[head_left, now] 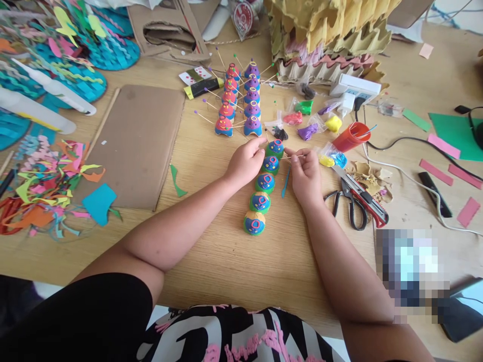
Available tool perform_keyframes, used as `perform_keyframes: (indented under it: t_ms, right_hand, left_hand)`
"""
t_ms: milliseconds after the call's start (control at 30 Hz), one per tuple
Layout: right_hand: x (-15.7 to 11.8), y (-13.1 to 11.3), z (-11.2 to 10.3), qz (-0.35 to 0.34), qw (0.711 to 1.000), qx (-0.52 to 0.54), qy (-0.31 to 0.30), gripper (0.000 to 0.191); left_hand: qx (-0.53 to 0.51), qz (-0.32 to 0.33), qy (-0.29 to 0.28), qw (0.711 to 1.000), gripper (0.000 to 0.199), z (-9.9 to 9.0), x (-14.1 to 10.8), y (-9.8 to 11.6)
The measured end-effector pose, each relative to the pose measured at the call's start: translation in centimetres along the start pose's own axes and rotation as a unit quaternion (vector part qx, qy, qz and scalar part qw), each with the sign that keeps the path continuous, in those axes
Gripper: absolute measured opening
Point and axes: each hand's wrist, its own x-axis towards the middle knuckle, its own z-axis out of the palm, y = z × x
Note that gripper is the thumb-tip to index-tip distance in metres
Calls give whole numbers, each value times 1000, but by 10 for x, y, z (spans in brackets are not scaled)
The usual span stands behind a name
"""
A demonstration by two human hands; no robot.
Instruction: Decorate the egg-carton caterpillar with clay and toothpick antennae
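A blue-and-green egg-carton caterpillar (264, 183) lies lengthwise in front of me, several domes long, each with a small clay face and a pink ring on top. At its far end, my left hand (247, 160) is closed, fingertips against the left side of the last dome. A thin dark-tipped stick (266, 134) stands beside these fingertips. My right hand (305, 173) pinches a thin pale toothpick (290, 157) on the right side of that end. Just below it lies a blue modelling tool (286, 183). Farther off stand a red-and-blue caterpillar (226, 109) and a purple one (252, 109), both with stick feelers.
Bagged clay (308, 131), a red cup (350, 137), scissors (352, 203) and a box cutter (364, 198) lie to the right. Cardboard (136, 146) and paper scraps (56, 186) cover the left. Egg trays (324, 35) are stacked behind; cables (400, 143) cross the right.
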Motion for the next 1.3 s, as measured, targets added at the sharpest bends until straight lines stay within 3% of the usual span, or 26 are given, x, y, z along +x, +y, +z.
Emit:
perform_keyframes:
  t_ms: [267,467,767,1300]
  right_hand:
    - [-3,-6,1,-15,999,-44,6,39]
    - [-4,-7,1,-25,999,-38,10,32]
    - [-3,-6,-1,-8,996,-63,58,30]
    - [-4,-8,-1,-12,998,-31,45,22]
  left_hand:
    - [-4,25,-7,1000,34,-2,-1,2]
    - [-6,16,20,1000,29,-3,-3,3]
    - [15,9,-7,1000,32,-5,-4,11]
    - [40,9,-13,999,31,-6,-7,15]
